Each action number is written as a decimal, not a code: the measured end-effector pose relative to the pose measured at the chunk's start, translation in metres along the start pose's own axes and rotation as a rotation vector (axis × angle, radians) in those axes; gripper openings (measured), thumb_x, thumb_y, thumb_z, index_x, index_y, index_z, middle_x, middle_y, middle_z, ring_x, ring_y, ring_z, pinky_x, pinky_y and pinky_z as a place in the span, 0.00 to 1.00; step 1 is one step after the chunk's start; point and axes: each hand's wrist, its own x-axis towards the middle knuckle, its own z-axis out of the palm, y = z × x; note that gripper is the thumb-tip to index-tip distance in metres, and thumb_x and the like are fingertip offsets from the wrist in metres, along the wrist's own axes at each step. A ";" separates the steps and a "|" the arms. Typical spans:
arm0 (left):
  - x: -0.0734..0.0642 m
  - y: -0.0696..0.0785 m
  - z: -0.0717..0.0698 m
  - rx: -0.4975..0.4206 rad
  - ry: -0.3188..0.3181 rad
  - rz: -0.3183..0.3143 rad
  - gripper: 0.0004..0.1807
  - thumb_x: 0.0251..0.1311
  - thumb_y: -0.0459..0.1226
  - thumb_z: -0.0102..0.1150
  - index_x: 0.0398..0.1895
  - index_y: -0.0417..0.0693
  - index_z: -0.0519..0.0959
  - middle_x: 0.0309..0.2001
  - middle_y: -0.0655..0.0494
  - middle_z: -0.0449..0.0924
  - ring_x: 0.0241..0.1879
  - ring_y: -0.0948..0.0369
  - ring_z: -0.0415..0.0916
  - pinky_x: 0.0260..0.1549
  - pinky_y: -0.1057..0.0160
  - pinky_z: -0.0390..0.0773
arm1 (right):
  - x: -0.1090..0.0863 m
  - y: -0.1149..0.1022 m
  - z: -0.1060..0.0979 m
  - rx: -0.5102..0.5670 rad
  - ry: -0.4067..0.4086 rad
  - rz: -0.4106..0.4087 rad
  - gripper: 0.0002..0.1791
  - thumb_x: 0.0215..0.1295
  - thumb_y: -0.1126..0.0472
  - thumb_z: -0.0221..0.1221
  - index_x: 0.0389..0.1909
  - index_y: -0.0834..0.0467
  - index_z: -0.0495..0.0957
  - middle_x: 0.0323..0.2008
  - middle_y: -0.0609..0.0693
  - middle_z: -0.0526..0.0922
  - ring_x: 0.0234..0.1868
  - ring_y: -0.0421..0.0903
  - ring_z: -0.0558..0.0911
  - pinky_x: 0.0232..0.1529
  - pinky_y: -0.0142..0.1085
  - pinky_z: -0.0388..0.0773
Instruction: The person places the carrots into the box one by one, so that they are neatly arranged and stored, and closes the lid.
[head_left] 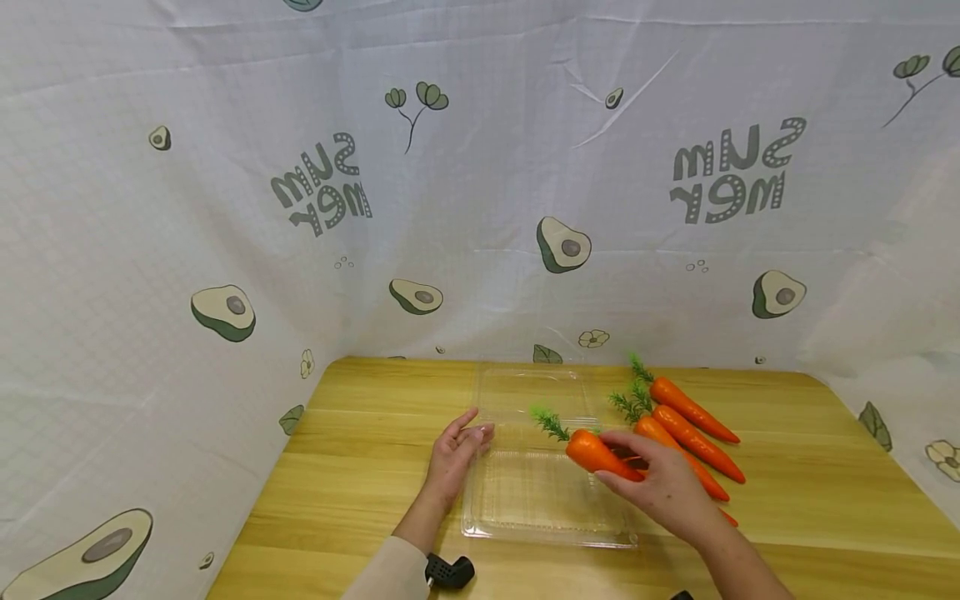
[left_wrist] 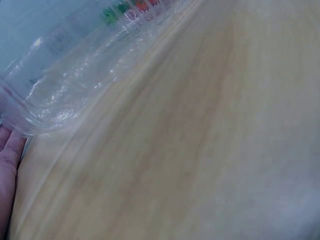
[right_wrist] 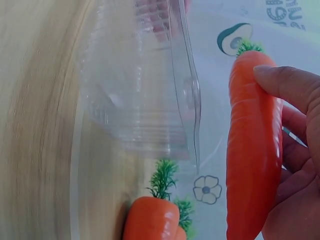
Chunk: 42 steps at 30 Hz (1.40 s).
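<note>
My right hand (head_left: pixel 670 483) pinches an orange carrot (head_left: pixel 591 452) with a green leafy top, holding it above the right part of a clear plastic clamshell box (head_left: pixel 551 536). The right wrist view shows the thumb pressed on this carrot (right_wrist: pixel 254 145) near its leafy end, with fingers behind it. The box stands with its lid (head_left: pixel 532 390) folded back on the far side. At the box's left side, my left hand (head_left: pixel 452 457) rests with loosely extended fingers. The left wrist view catches only part of that hand (left_wrist: pixel 9 165) by the box wall (left_wrist: pixel 65 95).
Several more carrots (head_left: pixel 697 440) lie side by side on the wooden table (head_left: pixel 352 467), right of the box. A white cloth (head_left: pixel 480 183) printed with avocados hangs behind and around the table. A black device (head_left: pixel 450 572) sits at the left wrist.
</note>
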 end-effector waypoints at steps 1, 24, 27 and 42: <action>0.000 0.000 0.000 0.002 0.000 -0.001 0.31 0.74 0.34 0.53 0.76 0.32 0.59 0.62 0.36 0.79 0.61 0.55 0.81 0.60 0.62 0.81 | 0.000 0.000 0.001 0.006 -0.008 0.004 0.28 0.59 0.50 0.73 0.60 0.52 0.81 0.50 0.49 0.86 0.45 0.43 0.83 0.40 0.29 0.82; 0.003 0.001 0.001 -0.006 0.013 -0.014 0.31 0.73 0.34 0.54 0.76 0.34 0.59 0.63 0.34 0.78 0.65 0.46 0.77 0.61 0.60 0.80 | 0.003 -0.002 0.019 0.058 -0.063 -0.056 0.27 0.59 0.53 0.73 0.59 0.55 0.82 0.51 0.50 0.87 0.46 0.45 0.86 0.43 0.29 0.84; 0.003 0.001 0.002 -0.012 0.024 -0.022 0.31 0.73 0.33 0.54 0.76 0.34 0.60 0.62 0.35 0.79 0.64 0.49 0.79 0.60 0.61 0.81 | 0.003 -0.002 0.020 0.056 -0.064 -0.072 0.26 0.59 0.52 0.74 0.57 0.54 0.82 0.50 0.50 0.88 0.46 0.45 0.86 0.43 0.30 0.84; 0.002 0.000 0.001 -0.002 0.008 0.003 0.31 0.74 0.34 0.53 0.76 0.31 0.59 0.60 0.39 0.82 0.56 0.64 0.82 0.59 0.62 0.81 | 0.003 -0.005 0.025 0.042 -0.091 -0.079 0.24 0.58 0.50 0.74 0.55 0.49 0.83 0.49 0.46 0.88 0.45 0.42 0.85 0.42 0.29 0.83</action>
